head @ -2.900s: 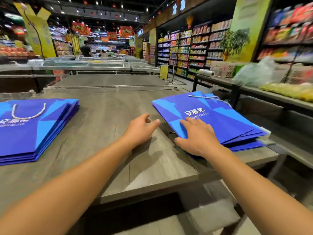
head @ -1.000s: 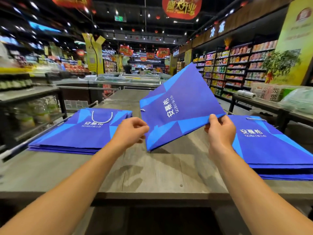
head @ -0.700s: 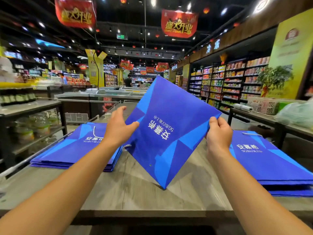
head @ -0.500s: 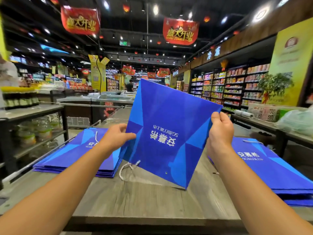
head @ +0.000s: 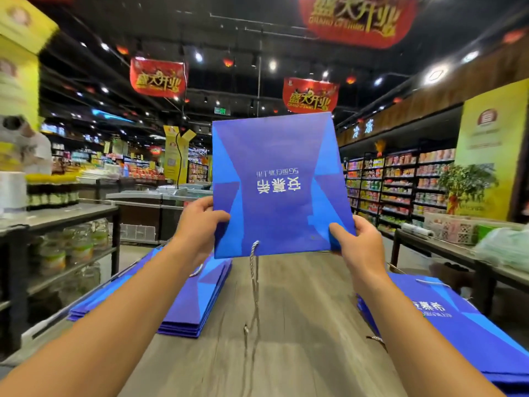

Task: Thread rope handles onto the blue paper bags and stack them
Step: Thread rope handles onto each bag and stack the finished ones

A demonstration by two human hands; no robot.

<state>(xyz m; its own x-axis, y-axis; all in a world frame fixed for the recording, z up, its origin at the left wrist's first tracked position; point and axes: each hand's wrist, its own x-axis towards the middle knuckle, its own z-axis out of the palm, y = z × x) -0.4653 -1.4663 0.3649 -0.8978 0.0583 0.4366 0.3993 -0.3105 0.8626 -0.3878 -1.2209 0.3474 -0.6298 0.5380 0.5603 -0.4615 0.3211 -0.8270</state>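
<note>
— Where's the bag?

— The blue paper bag (head: pixel 282 184) is up in the air over the wooden table (head: pixel 286 325), flat-on, its print upside down. The left hand (head: pixel 200 224) pinches its left edge, thumb in front; the right hand (head: pixel 357 239) grips the lower right corner.

— And the rope?

— A white rope handle (head: pixel 254 270) dangles from the bottom edge toward the table.

— Other bags?

— A left stack (head: pixel 186 305) and a right stack (head: pixel 458 325) lie flat on either side. Shelves (head: pixel 400 181) stand far right.

The one camera sits on my head and looks forward, close over the table (head: pixel 286 353), down the shop aisle, ceiling also visible.
</note>
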